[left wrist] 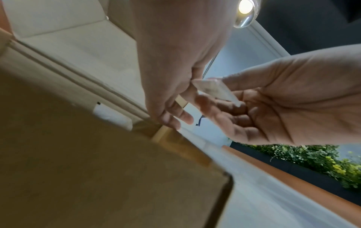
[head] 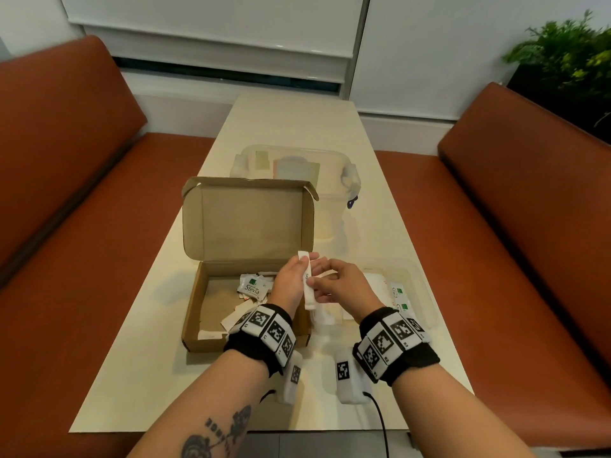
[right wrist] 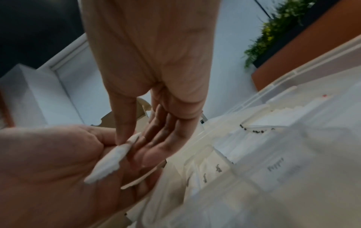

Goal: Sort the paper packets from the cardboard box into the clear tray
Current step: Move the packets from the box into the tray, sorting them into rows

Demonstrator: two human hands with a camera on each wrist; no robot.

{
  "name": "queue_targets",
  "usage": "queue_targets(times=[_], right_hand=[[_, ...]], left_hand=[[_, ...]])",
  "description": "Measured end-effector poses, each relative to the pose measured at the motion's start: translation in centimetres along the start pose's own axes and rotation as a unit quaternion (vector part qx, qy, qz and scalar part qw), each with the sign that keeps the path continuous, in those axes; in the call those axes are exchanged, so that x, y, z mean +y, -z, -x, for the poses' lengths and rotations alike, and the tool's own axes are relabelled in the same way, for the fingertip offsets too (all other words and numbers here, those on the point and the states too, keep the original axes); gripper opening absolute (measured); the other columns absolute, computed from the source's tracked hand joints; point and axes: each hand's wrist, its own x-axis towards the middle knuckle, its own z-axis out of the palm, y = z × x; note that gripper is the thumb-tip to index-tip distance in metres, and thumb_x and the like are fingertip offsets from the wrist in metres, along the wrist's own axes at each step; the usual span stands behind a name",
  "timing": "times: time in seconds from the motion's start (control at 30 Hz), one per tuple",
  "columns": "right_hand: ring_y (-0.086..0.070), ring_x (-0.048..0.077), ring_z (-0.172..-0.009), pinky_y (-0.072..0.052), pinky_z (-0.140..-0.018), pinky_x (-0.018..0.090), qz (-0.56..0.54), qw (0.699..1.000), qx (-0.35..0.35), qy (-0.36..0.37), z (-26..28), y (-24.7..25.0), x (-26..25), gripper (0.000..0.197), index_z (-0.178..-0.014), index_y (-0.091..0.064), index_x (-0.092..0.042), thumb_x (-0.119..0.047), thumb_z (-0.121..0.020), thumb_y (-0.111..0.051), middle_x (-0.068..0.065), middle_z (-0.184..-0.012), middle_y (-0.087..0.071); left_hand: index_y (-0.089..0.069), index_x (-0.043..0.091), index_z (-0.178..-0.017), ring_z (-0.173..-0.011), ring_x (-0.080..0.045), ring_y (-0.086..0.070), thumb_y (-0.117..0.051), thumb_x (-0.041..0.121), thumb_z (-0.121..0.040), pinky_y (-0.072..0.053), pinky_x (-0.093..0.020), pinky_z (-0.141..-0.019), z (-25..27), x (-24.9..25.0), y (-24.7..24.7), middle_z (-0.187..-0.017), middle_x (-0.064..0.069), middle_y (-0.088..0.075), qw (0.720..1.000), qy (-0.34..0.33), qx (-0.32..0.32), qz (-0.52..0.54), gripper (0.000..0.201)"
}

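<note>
Your forearms come in over the near edge of the table [head: 158, 385], wrist bands with black-and-white markers on both.

Your left hand [head: 288, 281] and right hand [head: 344, 285] meet above the right wall of the cardboard box [head: 211, 338], both pinching one white stick packet [head: 306, 282]. The packet's long axis runs near to far, slightly tilted; its crimped top end points away from you toward the box lid, its lower end points back toward your wrists. Your left thumb and fingers grip it along the upper part. Your right thumb and forefinger nip its side edge lower down, the other right fingers [left wrist: 232, 117] loosely curled underneath. From the right wrist camera the packet [right wrist: 109, 162] lies across your left fingers [right wrist: 154, 138].

The box sits on the left half of the table, lid standing open at its far side. Loose packets lie inside along its right and near parts, one reading Stevia [head: 253, 287].

The clear tray [head: 420, 292] sits just beside the box at the right edge of the table, with packets filed in rows in its compartments.

Farther along the table stands a clear lidded container [head: 334, 180], behind the box lid.
</note>
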Motion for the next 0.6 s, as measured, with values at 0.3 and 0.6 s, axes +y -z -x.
queue_targets(times=[0.3,0.6], right_hand=[[-0.060,0.016,-0.058,-0.059,-0.070,0.033,0.016,0.996,0.083,-0.041,-0.1,3.1,1.0,0.014,-0.081,-0.062,-0.006,-0.001,-0.076,-0.074,0.009,-0.070,-0.064],[-0.061,0.020,-0.054,-0.057,-0.067,0.036,0.152,0.981,0.113,-0.046,-0.6,2.1,2.6,0.014,-0.079,-0.060,-0.004,0.002,-0.074,-0.072,0.010,-0.067,-0.064]], left_hand=[[-0.062,0.016,-0.105,-0.101,-0.020,-0.059,-0.048,0.032,-0.097,-0.046,-0.037,-0.094,-0.9,-0.9,-0.5,-0.106,-0.003,-0.066,0.976,-0.036,0.085,-0.196,0.023],[-0.063,0.012,-0.095,-0.080,-0.014,-0.057,-0.068,0.006,-0.083,-0.048,-0.026,-0.079,-0.9,-2.0,0.6,-0.084,0.002,-0.060,0.952,-0.017,0.149,-0.267,0.014]])
